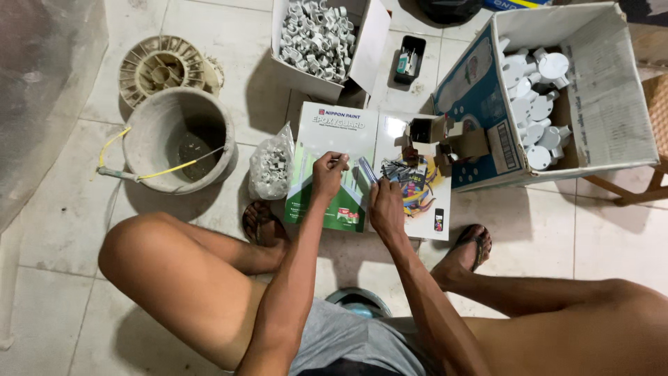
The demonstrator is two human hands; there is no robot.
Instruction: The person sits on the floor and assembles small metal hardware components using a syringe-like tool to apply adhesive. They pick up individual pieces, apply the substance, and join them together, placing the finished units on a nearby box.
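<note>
My left hand is closed over the green half of an open glossy brochure on the floor, pinching a small grey part. My right hand rests on the brochure beside it and holds a short grey tube that points up and left. Just right of the tube lies a pile of dark screws on the brochure's colourful half. The two hands are a few centimetres apart.
A clear bag of grey clips lies left of the brochure. A dirty bucket and a plastic spool stand at left. A box of grey clips is behind; a large carton of white round fittings is at right. My feet in sandals flank the brochure.
</note>
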